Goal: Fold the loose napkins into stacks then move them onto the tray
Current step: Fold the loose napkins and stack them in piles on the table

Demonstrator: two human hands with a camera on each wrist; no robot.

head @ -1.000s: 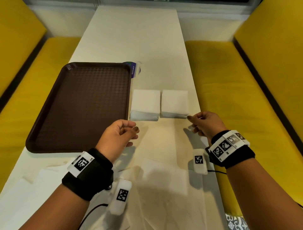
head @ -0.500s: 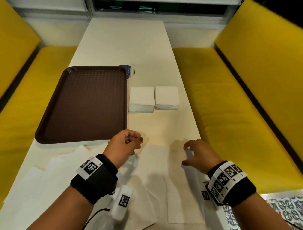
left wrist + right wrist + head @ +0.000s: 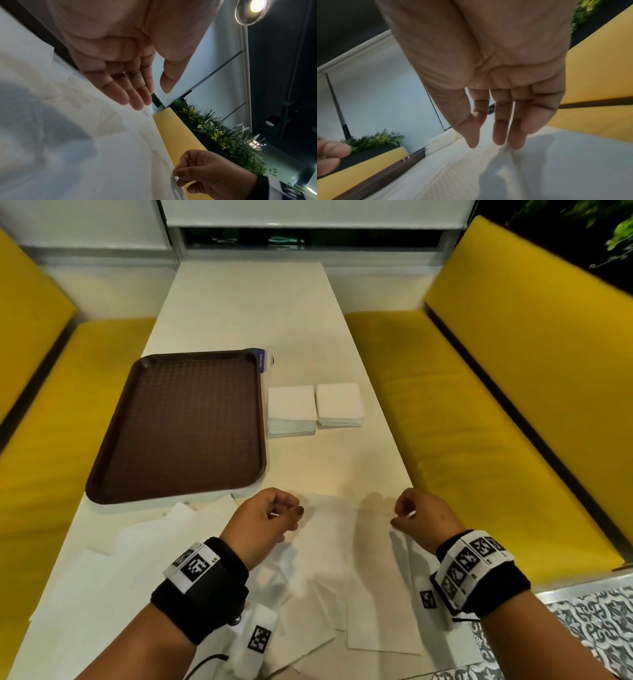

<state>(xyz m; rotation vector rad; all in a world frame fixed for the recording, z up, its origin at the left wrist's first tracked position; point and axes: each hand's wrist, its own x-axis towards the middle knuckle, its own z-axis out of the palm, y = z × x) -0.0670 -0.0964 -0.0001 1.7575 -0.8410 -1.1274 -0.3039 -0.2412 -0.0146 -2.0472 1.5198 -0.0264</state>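
Note:
A brown tray lies on the left of the white table. Right of it stand two folded napkin stacks, side by side. Loose napkins are spread over the near end of the table. My left hand hovers over the top napkin's left part with loosely bent fingers and the thumb apart, holding nothing; the left wrist view shows this hand too. My right hand pinches the right edge of that napkin between thumb and forefinger. The stacks' edges show beyond the right hand.
Yellow bench seats flank the narrow table. A small purple-labelled packet lies at the tray's far right corner. More loose napkins overlap at the near left. The table's right edge runs close to my right hand.
Both hands drew back from beside the folded stacks to the loose napkins near me. My right hand came down onto the top napkin's right edge. The head view tilted up.

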